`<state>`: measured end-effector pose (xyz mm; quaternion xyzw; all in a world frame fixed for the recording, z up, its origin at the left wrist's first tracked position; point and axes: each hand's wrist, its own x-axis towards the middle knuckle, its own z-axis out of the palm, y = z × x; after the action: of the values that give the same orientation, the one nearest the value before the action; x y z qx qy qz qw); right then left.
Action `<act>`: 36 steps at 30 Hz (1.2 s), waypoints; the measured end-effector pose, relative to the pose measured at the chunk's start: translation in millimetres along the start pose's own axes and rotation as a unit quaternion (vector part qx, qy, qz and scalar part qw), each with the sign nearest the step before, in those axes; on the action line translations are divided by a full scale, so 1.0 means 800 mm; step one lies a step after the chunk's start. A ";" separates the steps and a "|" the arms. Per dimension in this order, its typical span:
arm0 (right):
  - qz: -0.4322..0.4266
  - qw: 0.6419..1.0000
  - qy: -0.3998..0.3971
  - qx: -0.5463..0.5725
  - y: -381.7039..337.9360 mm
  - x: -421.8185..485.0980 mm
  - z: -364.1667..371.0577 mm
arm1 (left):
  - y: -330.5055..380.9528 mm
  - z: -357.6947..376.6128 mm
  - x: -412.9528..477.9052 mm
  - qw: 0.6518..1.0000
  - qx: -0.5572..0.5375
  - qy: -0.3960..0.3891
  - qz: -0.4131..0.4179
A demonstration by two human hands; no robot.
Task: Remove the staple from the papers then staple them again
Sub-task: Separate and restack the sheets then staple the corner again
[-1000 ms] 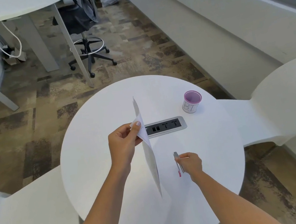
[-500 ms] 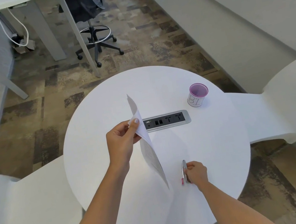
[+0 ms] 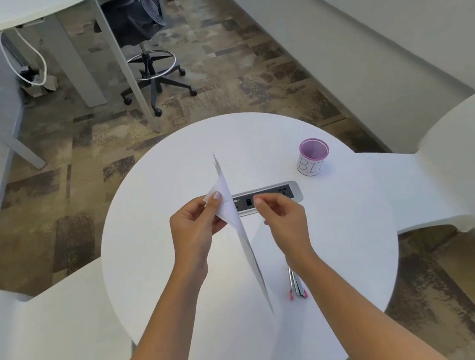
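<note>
A round white table (image 3: 184, 281) fills the near middle. Above it the papers (image 3: 248, 249) stand edge-on, held up off the top. The left hand (image 3: 195, 233) pinches their far corner. The right hand (image 3: 286, 222) hovers just right of them, fingers loosely curled, nothing seen in it. Behind lies a socket panel (image 3: 292, 193), a cup (image 3: 313, 157) far right. The stapler (image 3: 296, 287) lies on the table near the right forearm.

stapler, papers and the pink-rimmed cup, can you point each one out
stapler (image 3: 297, 287): head view, on its silver top near the pink end.
papers (image 3: 227, 203): head view, on the white face near the upper corner.
cup (image 3: 310, 165): head view, on its white lettered wall.
</note>
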<state>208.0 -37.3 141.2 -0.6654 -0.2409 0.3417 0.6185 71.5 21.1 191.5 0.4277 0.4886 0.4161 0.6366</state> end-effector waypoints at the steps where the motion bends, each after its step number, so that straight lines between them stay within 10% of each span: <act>1: -0.029 1.000 -0.008 0.001 -0.014 -0.004 0.003 | 0.001 0.001 -0.001 1.000 0.001 -0.001 0.002; 15: -0.304 0.934 -0.037 -0.181 -0.060 -0.029 0.005 | 0.020 0.014 -0.019 0.998 0.008 -0.041 0.041; 23: -0.456 0.828 -0.017 -0.325 -0.084 -0.027 -0.006 | 0.037 0.020 -0.026 0.996 0.039 -0.061 0.054; 36: -0.506 0.721 -0.116 -0.460 -0.115 -0.023 -0.020 | 0.043 0.023 -0.027 0.994 0.086 -0.061 0.027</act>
<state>217.4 -50.2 234.6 -0.6027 -0.7386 -0.1002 0.2850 81.5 8.0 233.1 0.5181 0.4710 0.3626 0.6150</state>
